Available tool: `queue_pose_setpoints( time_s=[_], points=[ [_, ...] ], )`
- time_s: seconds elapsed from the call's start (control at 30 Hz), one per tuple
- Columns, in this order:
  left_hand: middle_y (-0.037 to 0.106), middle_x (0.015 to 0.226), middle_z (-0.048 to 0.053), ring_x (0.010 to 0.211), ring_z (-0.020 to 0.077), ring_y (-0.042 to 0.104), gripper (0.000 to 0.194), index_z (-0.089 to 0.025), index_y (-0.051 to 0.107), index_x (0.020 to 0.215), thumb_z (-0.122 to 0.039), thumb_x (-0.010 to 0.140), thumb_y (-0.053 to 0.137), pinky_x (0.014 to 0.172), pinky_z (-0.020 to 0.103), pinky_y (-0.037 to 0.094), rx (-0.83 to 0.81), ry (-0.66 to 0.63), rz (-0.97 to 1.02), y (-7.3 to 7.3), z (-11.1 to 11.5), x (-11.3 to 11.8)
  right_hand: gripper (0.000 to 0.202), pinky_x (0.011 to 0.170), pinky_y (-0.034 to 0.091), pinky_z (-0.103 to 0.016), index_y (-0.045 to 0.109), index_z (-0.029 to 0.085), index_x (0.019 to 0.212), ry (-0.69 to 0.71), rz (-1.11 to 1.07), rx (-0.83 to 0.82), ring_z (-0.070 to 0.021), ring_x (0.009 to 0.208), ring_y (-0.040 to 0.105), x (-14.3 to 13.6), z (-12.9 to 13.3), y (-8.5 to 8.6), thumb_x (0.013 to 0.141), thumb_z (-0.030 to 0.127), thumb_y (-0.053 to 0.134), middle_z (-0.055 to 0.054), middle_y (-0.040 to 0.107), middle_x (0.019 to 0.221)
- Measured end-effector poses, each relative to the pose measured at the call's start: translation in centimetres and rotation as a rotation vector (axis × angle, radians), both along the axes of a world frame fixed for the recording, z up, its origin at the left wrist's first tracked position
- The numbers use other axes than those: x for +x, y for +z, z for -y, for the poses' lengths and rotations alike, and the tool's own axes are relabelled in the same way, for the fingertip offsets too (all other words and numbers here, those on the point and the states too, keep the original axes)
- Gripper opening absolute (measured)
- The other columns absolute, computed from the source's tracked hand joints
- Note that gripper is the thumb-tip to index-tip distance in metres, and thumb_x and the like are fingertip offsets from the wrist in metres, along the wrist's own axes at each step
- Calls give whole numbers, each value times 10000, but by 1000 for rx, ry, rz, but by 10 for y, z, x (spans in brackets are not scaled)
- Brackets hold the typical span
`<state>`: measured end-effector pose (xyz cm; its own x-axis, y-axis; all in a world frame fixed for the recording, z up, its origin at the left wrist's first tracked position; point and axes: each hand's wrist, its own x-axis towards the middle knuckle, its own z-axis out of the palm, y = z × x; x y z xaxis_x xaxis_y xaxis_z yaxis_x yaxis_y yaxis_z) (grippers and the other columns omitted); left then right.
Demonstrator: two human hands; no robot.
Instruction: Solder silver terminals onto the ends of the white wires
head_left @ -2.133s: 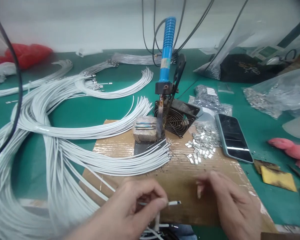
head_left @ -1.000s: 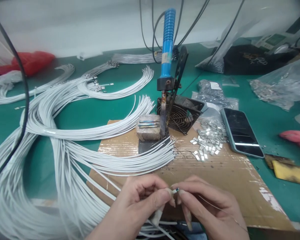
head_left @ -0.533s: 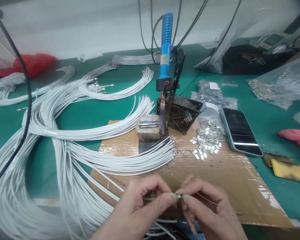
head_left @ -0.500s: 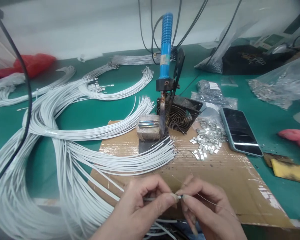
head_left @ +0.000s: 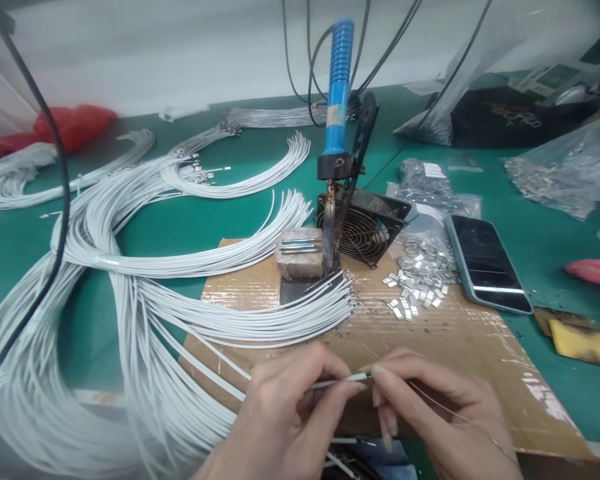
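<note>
Thumb and forefinger of my left hand [head_left: 295,400] pinch a white cable [head_left: 357,377] just behind its end. The fingers of my right hand [head_left: 435,400] are closed at the cable's dark tip, which they partly cover. A thin silvery wire [head_left: 440,400] runs through the right fingers and trails over that hand. Beyond the hands, a bundle of white cables [head_left: 280,320] lies with its ends on the cardboard [head_left: 430,353]. Small metal connectors [head_left: 420,277] are heaped on the right.
A blue-handled soldering iron [head_left: 337,100] stands upright in a holder, beside a grey block [head_left: 300,253] and a black fan [head_left: 365,230]. To the right lie a phone [head_left: 487,263], a yellow sponge [head_left: 587,343] and bags of parts [head_left: 550,173]. More white cables [head_left: 70,400] fill the left.
More of the white cable's end shows between my fingertips. My right fingers have shifted slightly right and up, and the whole view has slid a little.
</note>
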<state>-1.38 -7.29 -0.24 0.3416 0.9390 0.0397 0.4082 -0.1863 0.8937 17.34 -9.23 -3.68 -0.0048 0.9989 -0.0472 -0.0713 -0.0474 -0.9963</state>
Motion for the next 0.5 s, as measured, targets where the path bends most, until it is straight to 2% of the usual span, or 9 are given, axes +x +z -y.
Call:
queue_pose_setpoints(
  time_s=[0.07, 0.23, 0.4, 0.5],
  points=[
    [630, 653, -52, 545, 99, 510, 148, -221, 678, 858, -184, 1000, 659, 520, 227, 368, 107, -4, -42, -1, 1, -2, 228, 479, 530, -172, 809, 243, 737, -1, -46, 17, -110, 487, 646, 0, 0, -1, 949, 298, 747, 0, 684, 661],
    [614, 622, -61, 494, 104, 463, 139, -230, 673, 879, -199, 1014, 656, 501, 241, 371, 169, 0, -69, 0, -1, -3, 65, 483, 540, -163, 858, 280, 881, -12, -88, 9, -107, 507, 668, -1, 0, 1, 899, 253, 802, -10, 723, 754],
    [648, 672, -40, 546, 110, 532, 126, -215, 670, 897, -134, 994, 666, 541, 239, 409, 249, -6, -93, 1, 0, -3, 131, 488, 519, -168, 837, 273, 782, 2, 47, 105, -109, 499, 623, 3, -3, 5, 894, 216, 799, 19, 652, 587],
    [639, 684, -27, 565, 113, 547, 135, -194, 668, 906, -85, 984, 649, 553, 245, 418, 302, -35, -87, 1, 1, -2, 142, 508, 518, -170, 837, 283, 777, 17, 109, 130, -113, 513, 633, 7, -4, 9, 886, 201, 799, 26, 652, 569]
  ],
)
